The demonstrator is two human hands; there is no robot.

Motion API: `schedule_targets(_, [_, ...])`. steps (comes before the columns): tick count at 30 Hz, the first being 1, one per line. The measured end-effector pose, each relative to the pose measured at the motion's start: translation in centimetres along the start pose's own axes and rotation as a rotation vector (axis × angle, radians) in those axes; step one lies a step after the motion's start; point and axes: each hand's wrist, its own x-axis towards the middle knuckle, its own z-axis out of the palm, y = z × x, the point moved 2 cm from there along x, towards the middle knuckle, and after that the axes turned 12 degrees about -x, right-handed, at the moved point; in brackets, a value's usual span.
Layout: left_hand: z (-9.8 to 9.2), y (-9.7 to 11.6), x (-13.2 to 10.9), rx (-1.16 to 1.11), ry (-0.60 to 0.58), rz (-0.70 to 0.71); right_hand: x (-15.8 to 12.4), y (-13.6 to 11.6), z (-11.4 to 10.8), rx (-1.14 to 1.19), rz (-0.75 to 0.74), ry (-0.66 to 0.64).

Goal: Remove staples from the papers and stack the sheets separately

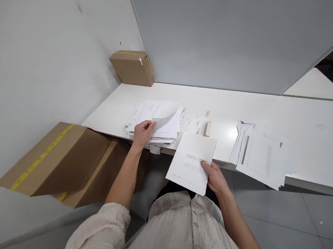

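Note:
My left hand (143,133) pinches the near edge of a sheet of paper (167,110), whose far part curls up off the pile. Beneath it lies an uneven paper stack (166,130) at the table's front edge. In my right hand (214,176) is a printed white sheet (192,160), held by its right side in front of my body; whether more sheets lie under it I cannot tell. A small cream-coloured block (208,129) sits on the table just beyond that sheet.
To the right, a second loose pile of papers (262,156) overhangs the front edge of the white table (221,99). A cardboard box (134,68) stands in the back left corner. Larger cardboard boxes (54,159) are at the table's left end. A grey panel (216,41) rises behind.

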Motion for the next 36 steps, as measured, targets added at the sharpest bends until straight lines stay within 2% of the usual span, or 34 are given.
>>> schedule_targets(3, [0.4, 2.1, -2.7, 0.025, -0.001, 0.202, 0.3, 0.0, 0.1, 0.007, 0.019, 0.027])
schedule_targets(4, [0.9, 2.9, -4.1, 0.04, -0.056, 0.294, 0.5, 0.0, 0.1, 0.006, 0.029, 0.037])
schedule_targets(7, [3.3, 4.5, -8.7, 0.059, -0.337, 0.502, 1.1, 0.1, 0.1, -0.002, 0.051, 0.055])
schedule_targets(10, [5.9, 4.5, -12.9, 0.06, -0.562, 0.574, 1.7, 0.1, 0.1, -0.007, 0.057, 0.055])
schedule_targets(12, [7.3, 4.1, -14.8, 0.062, -0.648, 0.598, 1.8, 0.2, 0.1, -0.013, 0.044, 0.04])
schedule_targets(14, [8.1, 3.7, -15.9, 0.057, -0.713, 0.617, 1.8, 0.2, 0.0, -0.043, -0.011, 0.027])
schedule_targets(17, [8.1, 3.2, -16.0, 0.03, -0.782, 0.584, 1.6, 0.4, -0.3, -0.126, -0.122, 0.049])
schedule_targets(19, [7.5, 2.6, -15.2, 0.07, -0.718, 0.452, 1.3, 0.5, -0.7, -0.16, -0.134, 0.069])
schedule_targets(22, [6.3, 0.7, -13.3, 0.263, -0.508, 0.13, 0.8, 0.6, -1.4, -0.204, -0.087, 0.086])
schedule_targets(23, [6.0, -0.1, -12.8, 0.302, -0.473, 0.024, 0.5, 0.5, -1.6, -0.229, -0.084, 0.089])
schedule_targets(25, [6.0, -1.4, -12.2, 0.23, -0.504, -0.148, -0.1, 0.2, -1.9, -0.289, -0.105, 0.082])
schedule_targets(27, [6.7, -2.0, -11.9, -0.039, -0.564, -0.26, -0.9, -0.4, -2.1, -0.361, -0.136, 0.056])
schedule_targets(29, [7.6, -1.6, -11.5, -0.365, -0.554, -0.311, -1.5, -1.4, -2.0, -0.436, -0.188, 0.034])
schedule_targets(31, [8.3, -0.1, -10.9, -0.6, -0.466, -0.302, -1.8, -2.7, -1.9, -0.496, -0.274, 0.037])
schedule_targets(33, [8.7, 2.0, -9.8, -0.703, -0.367, -0.235, -1.9, -4.3, -1.8, -0.526, -0.379, 0.08])
schedule_targets(36, [8.7, 5.4, -8.1, -0.719, -0.265, -0.068, -1.5, -7.0, -1.7, -0.535, -0.522, 0.206])
